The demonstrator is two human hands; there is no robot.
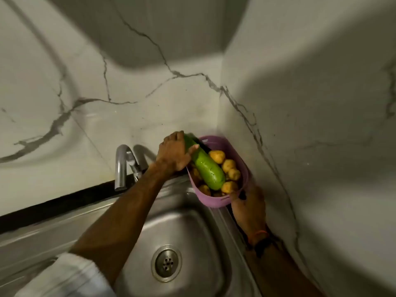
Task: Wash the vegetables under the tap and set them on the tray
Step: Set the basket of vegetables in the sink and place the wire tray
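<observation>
Fingers of my left hand (173,154) curl round the long glossy green gourd (206,167) lying across the purple plastic basket (216,200) of yellowish potatoes (229,165); my right hand (249,209) grips the basket's near rim.

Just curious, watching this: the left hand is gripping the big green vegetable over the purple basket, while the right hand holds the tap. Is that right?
Not quite. In the head view the right hand holds the near rim of the purple basket, not the tap. The left hand does grip the big green vegetable.
</observation>
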